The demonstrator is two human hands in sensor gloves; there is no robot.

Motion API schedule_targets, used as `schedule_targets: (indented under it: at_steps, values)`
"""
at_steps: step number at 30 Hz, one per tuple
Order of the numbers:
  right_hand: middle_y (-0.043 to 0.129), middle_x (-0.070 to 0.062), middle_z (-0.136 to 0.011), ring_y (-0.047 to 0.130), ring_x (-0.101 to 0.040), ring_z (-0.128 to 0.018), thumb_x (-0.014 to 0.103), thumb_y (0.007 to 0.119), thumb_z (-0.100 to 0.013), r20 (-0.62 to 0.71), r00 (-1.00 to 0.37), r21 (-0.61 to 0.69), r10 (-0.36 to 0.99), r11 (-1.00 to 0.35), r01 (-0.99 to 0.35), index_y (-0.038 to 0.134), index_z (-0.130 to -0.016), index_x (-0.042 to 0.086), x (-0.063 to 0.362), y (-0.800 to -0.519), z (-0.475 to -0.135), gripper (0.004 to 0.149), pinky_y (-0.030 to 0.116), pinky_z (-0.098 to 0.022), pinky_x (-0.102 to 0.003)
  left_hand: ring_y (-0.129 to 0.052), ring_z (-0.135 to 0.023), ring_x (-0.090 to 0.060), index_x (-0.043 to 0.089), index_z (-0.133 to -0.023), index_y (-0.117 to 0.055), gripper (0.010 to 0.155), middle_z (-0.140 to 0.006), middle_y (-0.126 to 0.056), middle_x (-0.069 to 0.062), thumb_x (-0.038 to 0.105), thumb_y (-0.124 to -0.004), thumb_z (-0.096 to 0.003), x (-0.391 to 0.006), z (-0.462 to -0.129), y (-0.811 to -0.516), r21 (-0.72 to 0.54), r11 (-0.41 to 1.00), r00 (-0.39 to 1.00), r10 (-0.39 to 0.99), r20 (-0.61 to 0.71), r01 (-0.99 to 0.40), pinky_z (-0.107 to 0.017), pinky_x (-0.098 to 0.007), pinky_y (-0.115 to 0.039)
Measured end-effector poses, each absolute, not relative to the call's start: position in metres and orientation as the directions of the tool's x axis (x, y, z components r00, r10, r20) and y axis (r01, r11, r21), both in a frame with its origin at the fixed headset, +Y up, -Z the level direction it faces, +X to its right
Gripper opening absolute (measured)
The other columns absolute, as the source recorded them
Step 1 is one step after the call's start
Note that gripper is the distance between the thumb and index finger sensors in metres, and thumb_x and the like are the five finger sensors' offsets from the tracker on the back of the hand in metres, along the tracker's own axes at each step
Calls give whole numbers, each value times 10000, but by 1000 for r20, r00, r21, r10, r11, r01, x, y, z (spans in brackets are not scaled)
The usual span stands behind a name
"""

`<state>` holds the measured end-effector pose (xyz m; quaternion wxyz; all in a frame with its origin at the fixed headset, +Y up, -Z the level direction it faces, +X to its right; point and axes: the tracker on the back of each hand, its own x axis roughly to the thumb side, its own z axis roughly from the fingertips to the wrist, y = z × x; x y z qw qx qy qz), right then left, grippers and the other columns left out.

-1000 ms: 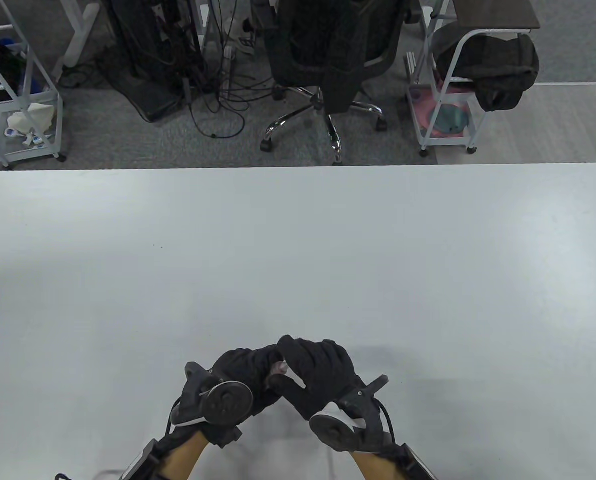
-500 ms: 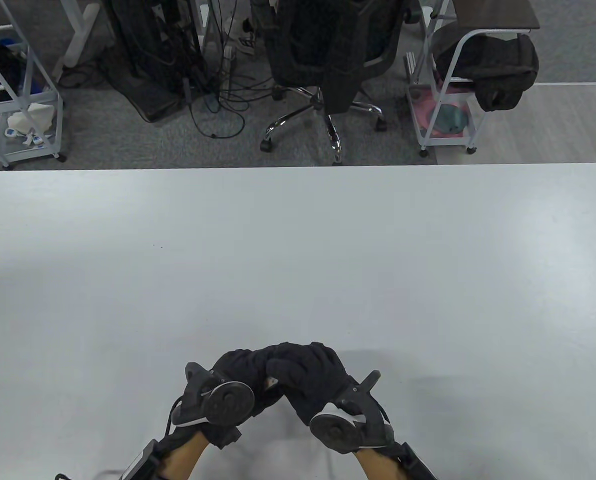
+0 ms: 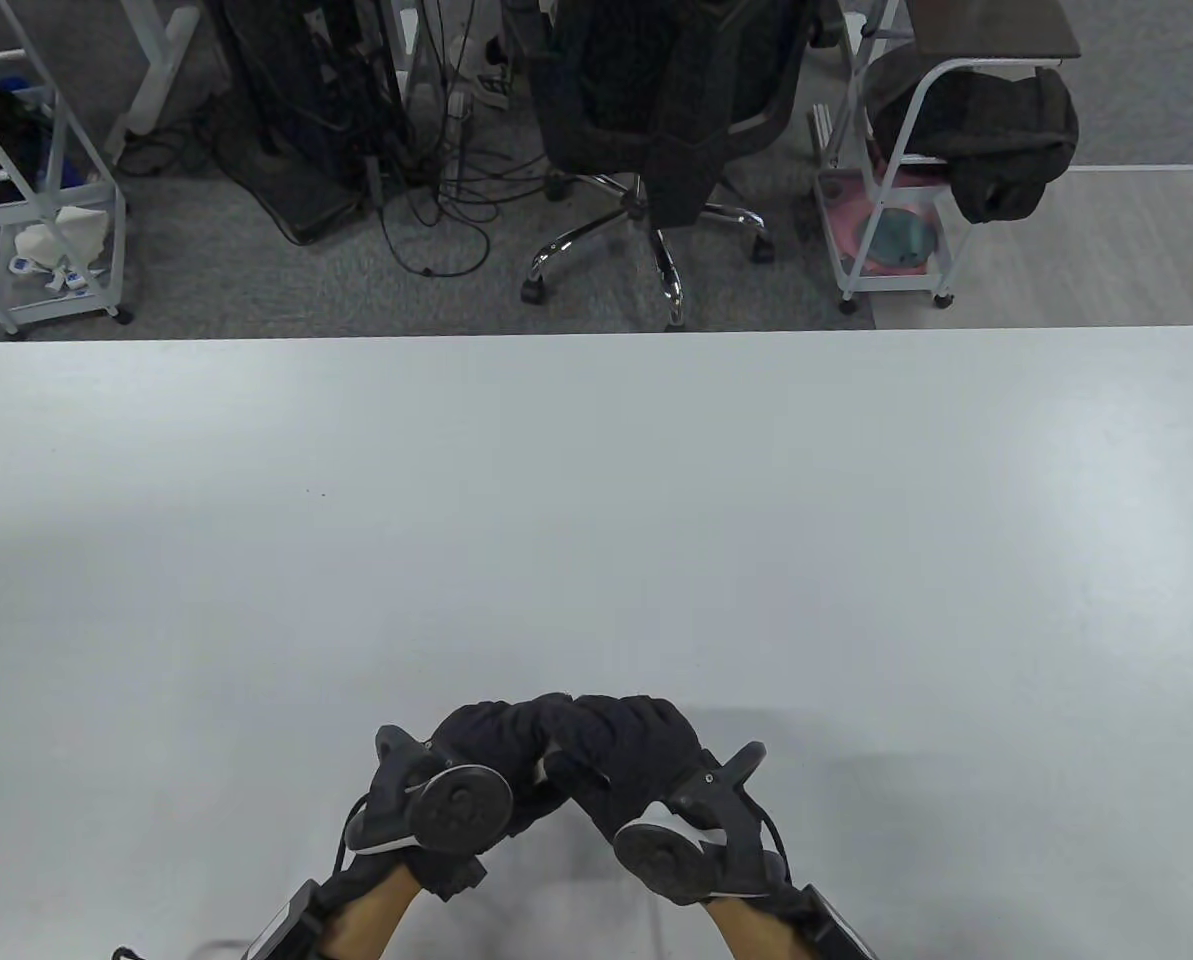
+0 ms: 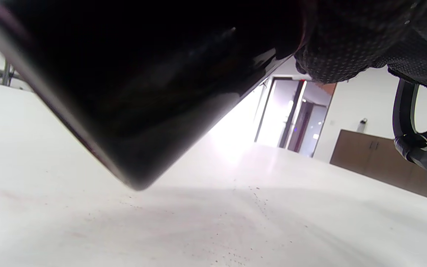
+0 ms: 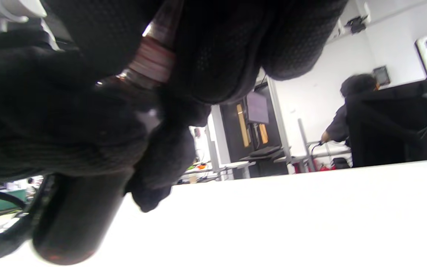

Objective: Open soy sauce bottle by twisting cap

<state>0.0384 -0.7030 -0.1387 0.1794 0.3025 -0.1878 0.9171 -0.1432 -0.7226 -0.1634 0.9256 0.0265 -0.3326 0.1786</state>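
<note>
The tilted bottle is gripped by the left hand; its cap is enclosed by the right hand.

The table view looks down from above the white table, facing the far floor. Both wrist views sit low, very near the dark bottle, looking along the same table top

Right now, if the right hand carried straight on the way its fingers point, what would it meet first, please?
Nothing lies ahead to meet: the right hand is already wrapped over the bottle top, its fingers against the left hand. Depth is unclear, but contact looks made.
</note>
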Motion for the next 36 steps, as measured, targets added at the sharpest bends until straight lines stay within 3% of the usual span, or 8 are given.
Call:
schedule_targets:
  at_steps: [3,7,13,27,36]
  values:
    - [747,-16,-1064,945,-189,-824,372,825,-571,638,-713,-170,292,-849,-500,619,-1037,321,42,-702,-139,512,747,-698,-524,-1024,-674,-258,144,-1045,-566,745,-891,-885,13,562,-824,-484,-145,-166,-723,-112,925,700,350,623,-363,-537,-478,-837]
    - [686,24,-1113,901,-179,-904,284,837,-559,660,-681,-178,318,-815,-552,637,-998,345,47,-696,-139,486,725,-728,-523,-1023,-715,-272,158,-1050,-566,745,-935,-865,-2,549,-835,-475,-149,-168,-724,-171,915,676,388,627,-366,-532,-466,-844]
    - [685,2,-1110,894,-201,-908,310,825,-572,598,-760,-264,255,-832,-488,620,-1022,327,56,-698,-141,494,714,-724,-529,-1010,-783,-287,178,-1057,-552,759,-987,-829,-26,533,-847,-454,-156,-173,-727,-181,892,675,435,596,-415,-562,-466,-844]
    - [693,-10,-1104,894,-212,-903,336,824,-581,528,-832,-258,170,-901,-348,617,-1039,315,63,-710,-157,502,703,-726,-533,-840,-955,-366,187,-1065,-441,775,-1089,-663,-110,446,-835,-450,-181,-193,-743,-167,859,716,498,488,-484,-627,-458,-814]
    - [695,-9,-1104,896,-212,-903,337,823,-584,502,-853,-245,141,-923,-297,627,-1035,314,67,-714,-163,492,703,-726,-532,-806,-958,-375,177,-1070,-408,803,-1090,-645,-130,392,-873,-450,-185,-199,-749,-189,854,727,513,456,-485,-613,-438,-842]
